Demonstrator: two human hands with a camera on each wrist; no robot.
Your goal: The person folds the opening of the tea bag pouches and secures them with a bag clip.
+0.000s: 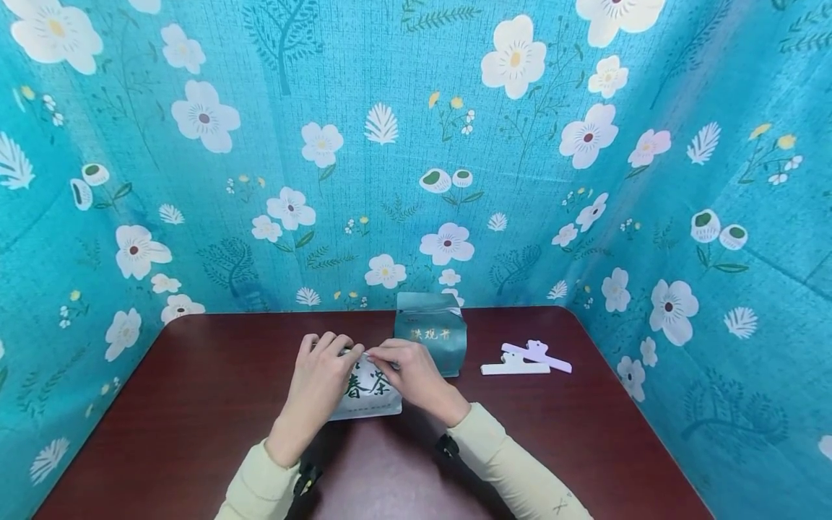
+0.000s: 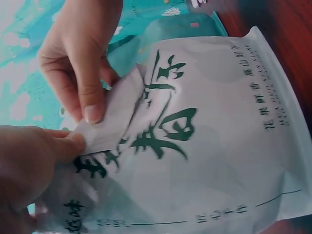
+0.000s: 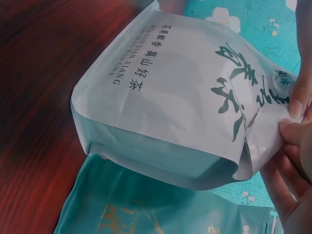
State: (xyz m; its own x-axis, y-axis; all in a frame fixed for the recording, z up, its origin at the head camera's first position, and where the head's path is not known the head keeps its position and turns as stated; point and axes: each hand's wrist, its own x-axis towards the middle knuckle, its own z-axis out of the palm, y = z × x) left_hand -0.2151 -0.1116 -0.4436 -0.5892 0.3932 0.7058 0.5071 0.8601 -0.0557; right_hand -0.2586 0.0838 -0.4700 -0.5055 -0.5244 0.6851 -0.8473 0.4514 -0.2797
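A white tea bag (image 1: pixel 373 406) with large green characters is held between the two hands over the table. Its top is folded over into a flap (image 2: pixel 109 117), which lies across the printed front in the left wrist view. The left hand (image 1: pixel 321 375) grips the bag's upper left part, thumb and fingertips at one end of the flap. With thumb and fingers the right hand (image 1: pixel 416 372) pinches the flap's other end. In the right wrist view, the bag's pale bottom gusset (image 3: pixel 161 151) shows. The bag's contents are hidden.
A green tea bag (image 1: pixel 432 328) stands upright just behind the right hand. Farther right, a white clip (image 1: pixel 516 368) and a purple clip (image 1: pixel 552 361) lie partly overlapping. The dark red table (image 1: pixel 195 404) meets a blue flowered curtain (image 1: pixel 364 166) at the back and sides.
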